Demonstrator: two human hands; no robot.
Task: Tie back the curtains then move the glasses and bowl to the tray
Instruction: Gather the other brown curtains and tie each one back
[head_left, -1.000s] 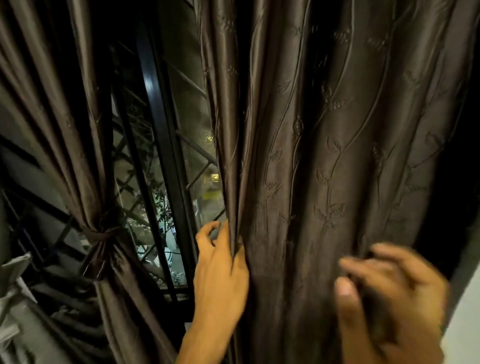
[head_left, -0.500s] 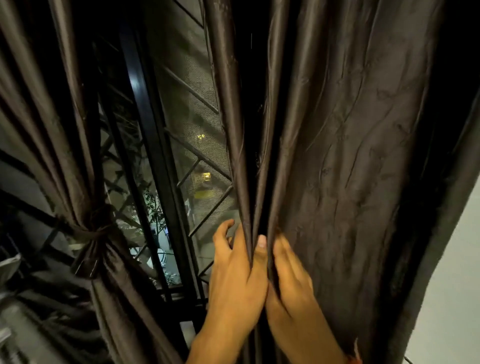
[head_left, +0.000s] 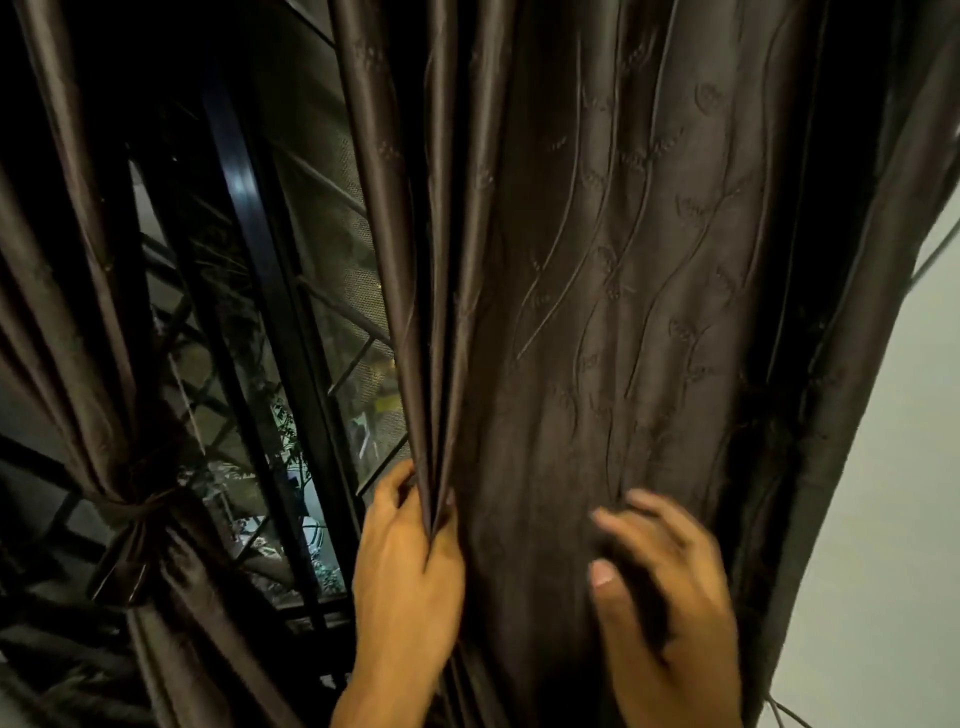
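Observation:
A dark brown embroidered right curtain (head_left: 623, 312) hangs loose in front of me. My left hand (head_left: 408, 566) pinches several gathered folds at the curtain's left edge. My right hand (head_left: 665, 592) is blurred, fingers spread, flat against the front of the fabric further right, holding nothing. The left curtain (head_left: 78, 322) is bunched and bound by a knotted tie-back (head_left: 140, 512). Glasses, bowl and tray are out of view.
Between the curtains a dark window frame (head_left: 260, 312) and a diagonal metal grille (head_left: 343, 312) show, with plants and lights outside. A pale wall (head_left: 893, 493) borders the right curtain. Thin cords (head_left: 779, 712) hang near the lower right.
My right hand has left the folds beside my left hand and swung right across the fabric. My left hand keeps its pinch on the edge.

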